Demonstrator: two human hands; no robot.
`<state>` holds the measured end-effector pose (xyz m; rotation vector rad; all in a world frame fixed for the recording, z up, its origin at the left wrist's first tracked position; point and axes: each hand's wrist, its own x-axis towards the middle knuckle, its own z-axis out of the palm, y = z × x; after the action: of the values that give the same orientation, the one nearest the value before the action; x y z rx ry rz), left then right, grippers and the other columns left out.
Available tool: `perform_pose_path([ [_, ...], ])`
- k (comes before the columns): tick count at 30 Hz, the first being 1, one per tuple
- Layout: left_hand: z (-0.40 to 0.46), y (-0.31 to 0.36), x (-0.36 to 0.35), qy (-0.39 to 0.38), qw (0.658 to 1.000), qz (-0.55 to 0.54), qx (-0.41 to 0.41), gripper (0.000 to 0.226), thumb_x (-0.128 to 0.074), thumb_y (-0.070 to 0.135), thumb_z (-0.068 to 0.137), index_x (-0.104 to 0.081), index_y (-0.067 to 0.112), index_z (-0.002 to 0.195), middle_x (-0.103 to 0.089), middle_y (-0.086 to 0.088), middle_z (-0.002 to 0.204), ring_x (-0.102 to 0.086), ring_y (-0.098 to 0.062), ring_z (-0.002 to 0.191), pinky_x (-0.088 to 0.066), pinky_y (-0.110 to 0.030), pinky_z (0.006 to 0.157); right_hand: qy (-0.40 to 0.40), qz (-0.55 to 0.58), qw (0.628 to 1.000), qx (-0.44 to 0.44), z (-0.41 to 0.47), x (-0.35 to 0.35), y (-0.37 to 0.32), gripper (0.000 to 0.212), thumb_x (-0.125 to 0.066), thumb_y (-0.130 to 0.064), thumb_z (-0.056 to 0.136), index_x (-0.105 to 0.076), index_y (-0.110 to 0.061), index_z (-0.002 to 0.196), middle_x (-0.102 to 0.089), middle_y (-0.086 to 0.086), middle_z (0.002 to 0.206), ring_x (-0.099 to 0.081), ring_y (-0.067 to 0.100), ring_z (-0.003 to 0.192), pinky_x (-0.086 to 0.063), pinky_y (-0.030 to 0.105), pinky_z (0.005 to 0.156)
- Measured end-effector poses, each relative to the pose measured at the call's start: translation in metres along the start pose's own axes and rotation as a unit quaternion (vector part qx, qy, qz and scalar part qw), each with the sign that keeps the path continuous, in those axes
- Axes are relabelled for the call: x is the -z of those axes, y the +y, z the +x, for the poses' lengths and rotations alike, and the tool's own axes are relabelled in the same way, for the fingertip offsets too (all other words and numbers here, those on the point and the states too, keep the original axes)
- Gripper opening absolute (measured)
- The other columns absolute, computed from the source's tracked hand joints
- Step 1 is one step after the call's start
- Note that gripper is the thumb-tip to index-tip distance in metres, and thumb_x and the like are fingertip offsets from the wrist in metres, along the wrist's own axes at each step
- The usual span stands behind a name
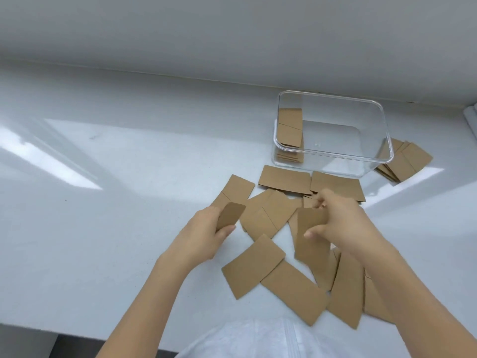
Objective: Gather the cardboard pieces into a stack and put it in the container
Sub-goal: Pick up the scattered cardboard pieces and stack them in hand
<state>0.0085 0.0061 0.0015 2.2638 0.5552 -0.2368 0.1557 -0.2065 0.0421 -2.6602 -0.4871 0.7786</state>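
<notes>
Several brown cardboard pieces (254, 266) lie scattered and overlapping on the white counter in front of me. My left hand (204, 229) grips one cardboard piece (230, 215), lifted off the counter. My right hand (343, 223) holds another cardboard piece (311, 235), tilted up over the pile. A clear plastic container (335, 153) stands behind the pile, with a small stack of cardboard (290, 130) inside against its left wall. More cardboard pieces (407, 161) lie fanned out to the right of the container.
The white counter (103, 189) stretches to the left and meets a white wall (232, 34) just behind the container. Its front edge runs along the bottom left. My white top shows at the bottom centre.
</notes>
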Motion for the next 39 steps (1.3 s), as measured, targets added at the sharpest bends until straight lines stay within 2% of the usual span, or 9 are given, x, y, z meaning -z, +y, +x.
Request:
perform_pose_path([
  [4,-0.012,-0.001,0.016,0.05,0.989,-0.126,0.066,0.022,-0.051,0.026,0.089,-0.054,0.004,0.084,-0.055,-0.013,0.076,-0.05,-0.021,0.063,-0.041,-0.031,0.059,0.02,0.144,0.989,0.001,-0.011,0.018,-0.008,0.047,-0.087,-0.024,0.059,-0.056,-0.025,0.095,-0.056,-0.004,0.103,-0.058,0.016,0.089,-0.046,0.029,0.075],
  [7,-0.02,-0.006,0.024,0.091,0.97,-0.197,0.107,0.014,-0.051,0.023,0.09,-0.059,0.012,0.092,-0.067,-0.013,0.089,-0.067,-0.029,0.076,-0.052,-0.038,0.067,-0.067,0.231,0.97,-0.015,-0.02,-0.002,-0.022,0.039,-0.087,-0.016,0.06,-0.057,-0.014,0.084,-0.058,-0.002,0.085,-0.063,0.005,0.063,-0.052,0.016,0.06],
  [13,-0.033,-0.016,0.025,0.092,0.951,-0.261,0.137,0.018,-0.044,0.016,0.094,-0.058,0.024,0.101,-0.069,-0.002,0.095,-0.066,-0.019,0.077,-0.056,-0.037,0.073,-0.078,0.012,0.997,0.003,-0.022,-0.068,-0.037,0.055,-0.085,-0.035,0.06,-0.036,-0.02,0.081,-0.042,-0.004,0.091,-0.042,0.016,0.08,-0.028,0.02,0.052],
  [17,-0.034,-0.019,0.027,0.111,0.938,-0.286,0.162,0.022,-0.044,0.021,0.095,-0.061,0.018,0.108,-0.063,-0.004,0.088,-0.059,-0.017,0.07,-0.052,-0.034,0.071,-0.048,-0.048,0.998,0.008,-0.02,-0.075,-0.042,0.056,-0.082,-0.036,0.065,-0.038,-0.016,0.092,-0.05,0.0,0.09,-0.052,0.023,0.083,-0.036,0.03,0.057],
  [21,-0.031,-0.019,0.027,0.108,0.928,-0.312,0.174,0.025,-0.046,0.027,0.095,-0.062,0.013,0.108,-0.061,-0.004,0.089,-0.058,-0.015,0.069,-0.05,-0.027,0.065,-0.07,0.002,0.998,0.004,-0.013,-0.064,-0.038,0.053,-0.082,-0.035,0.066,-0.051,-0.019,0.105,-0.056,-0.006,0.095,-0.056,0.017,0.088,-0.041,0.026,0.057],
  [23,-0.029,-0.017,0.027,0.104,0.925,-0.322,0.174,0.027,-0.045,0.031,0.094,-0.062,0.014,0.108,-0.061,-0.003,0.09,-0.059,-0.014,0.07,-0.05,-0.024,0.064,-0.115,0.079,0.99,0.024,-0.006,-0.055,-0.038,0.028,-0.081,-0.029,0.068,-0.064,-0.019,0.088,-0.067,-0.009,0.09,-0.064,0.013,0.083,-0.054,0.028,0.068],
  [26,-0.026,-0.017,0.027,0.114,0.919,-0.335,0.172,0.029,-0.046,0.033,0.094,-0.061,0.017,0.113,-0.061,0.0,0.088,-0.06,-0.014,0.074,-0.05,-0.026,0.067,-0.173,0.127,0.975,0.058,0.004,-0.031,-0.057,0.015,-0.076,-0.021,0.076,-0.062,-0.02,0.07,-0.065,-0.011,0.071,-0.062,0.007,0.067,-0.047,0.015,0.053],
  [34,-0.02,-0.018,0.035,0.143,0.902,-0.365,0.178,0.026,-0.048,0.032,0.093,-0.061,0.02,0.111,-0.062,-0.001,0.088,-0.059,-0.016,0.075,-0.05,-0.027,0.068,-0.021,-0.022,0.993,0.115,0.07,-0.048,-0.126,0.043,-0.069,-0.035,0.082,-0.049,-0.007,0.108,-0.049,0.012,0.117,-0.042,0.028,0.112,-0.038,0.034,0.087],
  [39,-0.019,-0.029,0.039,0.156,0.897,-0.367,0.192,0.025,-0.048,0.03,0.093,-0.061,0.02,0.111,-0.062,-0.001,0.088,-0.058,-0.016,0.074,-0.05,-0.027,0.067,0.016,-0.089,0.993,0.08,0.088,-0.072,-0.131,0.046,-0.069,-0.033,0.082,-0.046,-0.008,0.112,-0.052,0.012,0.118,-0.041,0.031,0.115,-0.032,0.036,0.092],
])
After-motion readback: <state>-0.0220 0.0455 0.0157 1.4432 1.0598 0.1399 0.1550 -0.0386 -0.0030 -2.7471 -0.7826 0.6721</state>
